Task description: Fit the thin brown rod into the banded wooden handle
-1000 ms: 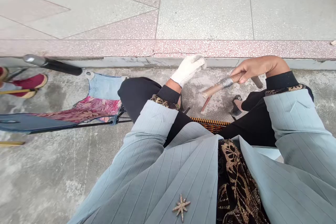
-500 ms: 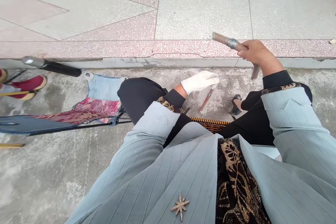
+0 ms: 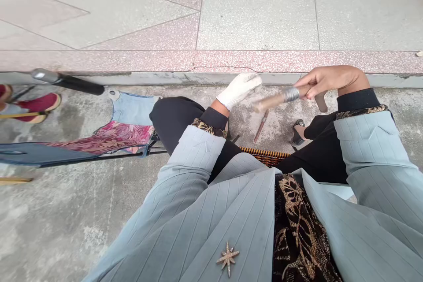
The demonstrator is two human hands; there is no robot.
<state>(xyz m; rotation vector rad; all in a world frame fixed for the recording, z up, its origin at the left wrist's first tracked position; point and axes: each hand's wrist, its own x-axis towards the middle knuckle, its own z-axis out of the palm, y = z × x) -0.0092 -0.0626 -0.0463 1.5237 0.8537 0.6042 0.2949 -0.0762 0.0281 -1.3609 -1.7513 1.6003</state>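
Note:
My right hand (image 3: 330, 80), bare, is closed around a brown wooden stick (image 3: 269, 102) with silvery wire wrapped round it. The stick's free end points left and is slightly blurred. Another brown end shows below the hand; how it joins the stick is hidden. In a white glove, my left hand (image 3: 240, 90) has its fingers curled, just left of the stick's tip. Whatever those fingers hold, if anything, cannot be made out. Below and between the hands is a thin reddish-brown rod (image 3: 261, 127) with a greyish band.
A raised tiled step (image 3: 257, 13) with a pink edge runs across the front. At left stands a folding seat of blue and floral cloth (image 3: 115, 136) with a black tube (image 3: 71, 83). Another person's red shoes (image 3: 39, 105) are farther left. A woven basket edge (image 3: 264, 155) shows between my knees.
The wire-wrapped stick has swung down in my right hand, its free end now lower and nearer the glove. My gloved left hand has moved left and slightly up, away from the thin rod.

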